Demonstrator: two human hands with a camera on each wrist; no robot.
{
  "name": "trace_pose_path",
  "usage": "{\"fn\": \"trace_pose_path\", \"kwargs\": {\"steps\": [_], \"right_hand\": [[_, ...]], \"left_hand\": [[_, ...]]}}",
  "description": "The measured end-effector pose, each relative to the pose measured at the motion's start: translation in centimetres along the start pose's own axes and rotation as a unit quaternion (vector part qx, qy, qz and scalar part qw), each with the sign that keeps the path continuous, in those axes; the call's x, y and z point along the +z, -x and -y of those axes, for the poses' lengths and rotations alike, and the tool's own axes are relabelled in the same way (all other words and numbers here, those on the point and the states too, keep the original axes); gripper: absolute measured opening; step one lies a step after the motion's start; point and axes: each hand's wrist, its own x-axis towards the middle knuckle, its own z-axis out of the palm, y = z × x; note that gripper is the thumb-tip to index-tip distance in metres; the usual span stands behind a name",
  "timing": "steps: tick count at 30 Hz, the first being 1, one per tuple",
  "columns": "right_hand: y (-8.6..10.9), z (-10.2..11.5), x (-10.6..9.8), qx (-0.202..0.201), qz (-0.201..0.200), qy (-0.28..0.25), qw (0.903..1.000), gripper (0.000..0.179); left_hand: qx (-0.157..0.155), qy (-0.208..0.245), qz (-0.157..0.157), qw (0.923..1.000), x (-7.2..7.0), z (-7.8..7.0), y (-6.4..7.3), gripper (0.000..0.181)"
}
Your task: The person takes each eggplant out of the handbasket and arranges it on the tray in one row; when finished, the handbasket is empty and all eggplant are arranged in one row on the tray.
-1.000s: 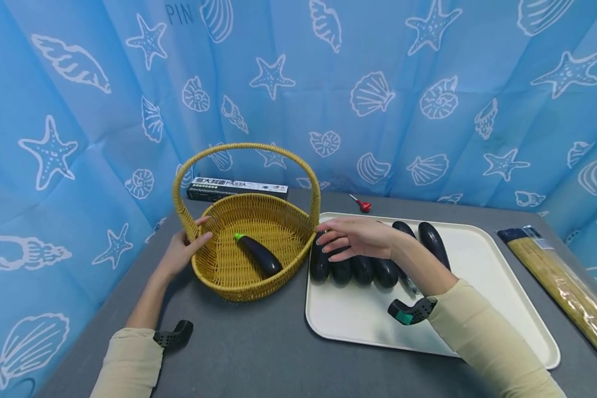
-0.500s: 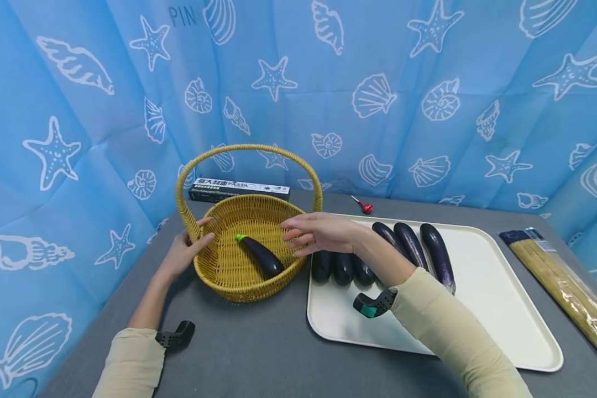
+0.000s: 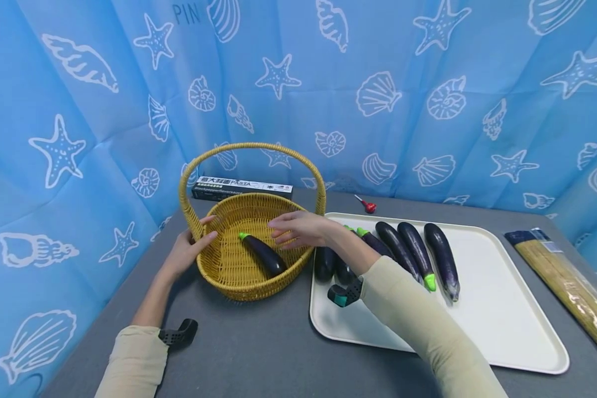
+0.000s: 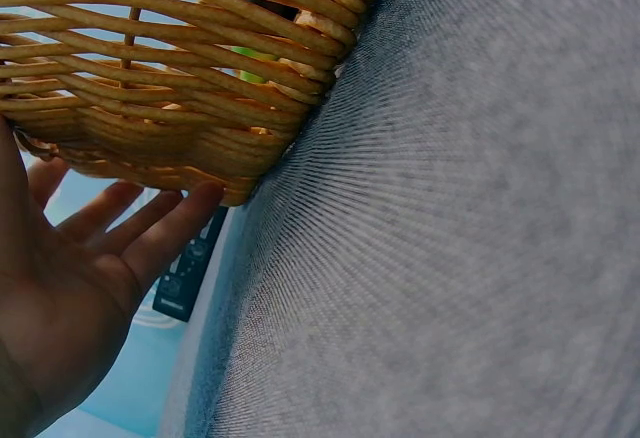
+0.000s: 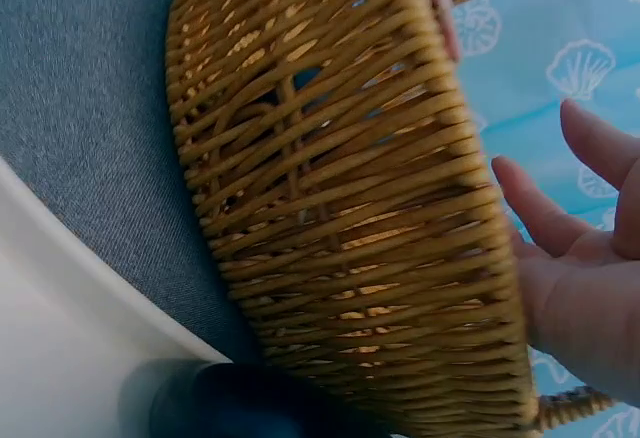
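My left hand point(image 3: 181, 251) holds the left side of a wicker basket point(image 3: 249, 288), its thumb over the rim and its fingers along the outside, as the left wrist view shows point(image 4: 80, 288). Inside the basket lies one dark eggplant point(image 3: 263, 255) with a green stem end. Above the basket's right side hovers my right hand point(image 3: 303, 229), fingers loosely bent with nothing between them. Several more eggplants point(image 3: 443, 254) lie side by side on a white tray point(image 3: 507, 331), some partly hidden by my right arm.
A black-and-white pasta box point(image 3: 241, 188) stands behind the basket. A red lollipop point(image 3: 369, 207) lies behind the tray. To the tray's right is a long clear pack of yellowish sticks point(image 3: 562, 287). A blue curtain point(image 3: 328, 83) hangs behind the grey table point(image 3: 258, 342).
My right hand has moved left from above the tray to over the basket, uncovering more eggplants on the tray. The left hand has stayed at the basket's rim.
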Motion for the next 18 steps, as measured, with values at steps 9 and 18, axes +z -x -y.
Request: {"fn": "trace_pose_path", "kwargs": {"steps": [9,18], "right_hand": [[-1.8,-0.3,0.4,0.027,-0.033,0.049,0.9979,0.039],[-3.1,-0.7,1.4,0.071,-0.054,0.115,0.9894,0.043]], "left_hand": [[0.009,0.007,-0.001,0.9999,0.1,0.2,-0.1,0.059],[0.002,0.0,-0.001,1.0,0.0,0.1,0.0,0.06]]}}
